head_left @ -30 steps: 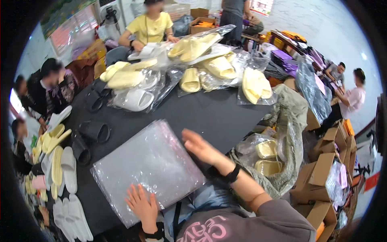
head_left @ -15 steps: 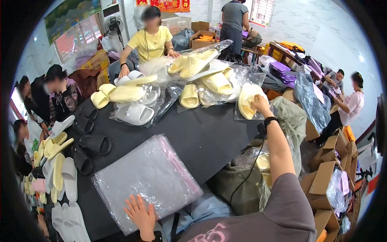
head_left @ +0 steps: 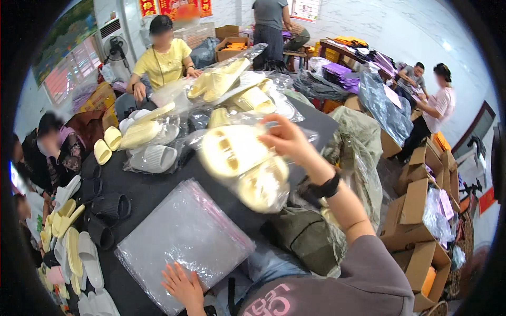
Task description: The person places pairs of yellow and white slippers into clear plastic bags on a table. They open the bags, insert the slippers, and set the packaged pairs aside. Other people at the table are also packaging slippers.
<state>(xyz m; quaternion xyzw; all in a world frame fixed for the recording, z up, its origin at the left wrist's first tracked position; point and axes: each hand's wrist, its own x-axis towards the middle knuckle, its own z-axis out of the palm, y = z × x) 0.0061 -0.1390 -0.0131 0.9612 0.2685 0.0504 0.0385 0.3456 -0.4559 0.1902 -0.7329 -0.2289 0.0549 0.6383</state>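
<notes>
Lifting a clear bag of pale yellow slippers (head_left: 245, 168) off the far pile, the right hand (head_left: 287, 139) now carries it above the black tabletop (head_left: 158, 189), fingers closed on its top edge. The left hand (head_left: 182, 284) stays flat, fingers spread, on the stack of empty plastic bags (head_left: 184, 237).

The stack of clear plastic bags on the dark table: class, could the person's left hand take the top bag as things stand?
Probably yes: the left hand already rests on the near edge of the stack of clear bags, nothing lies on it, and the right hand holds bagged yellow slippers above.
</notes>
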